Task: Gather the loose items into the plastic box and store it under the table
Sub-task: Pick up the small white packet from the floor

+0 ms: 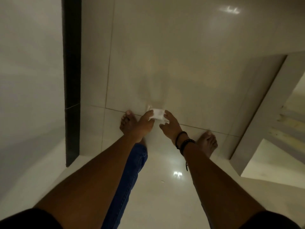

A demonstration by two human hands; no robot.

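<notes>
While no plastic box is in view, left hand (145, 123) grips small white item (158, 114); right hand (170, 123) half-open, fingertips touching it; gathering barely begun, storing remains.

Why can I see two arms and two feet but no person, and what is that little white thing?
The camera sits on the person's head and looks down, so you see what they see: their own arms reaching toward the floor. The left hand and the right hand meet around a small white object, low over the shiny tiles. It is too blurry to say what it is. The left hand seems to grip it; the right hand's fingers are spread beside it. Below are two bare feet, and dark bracelets circle the right wrist. No box or table shows here.
</notes>
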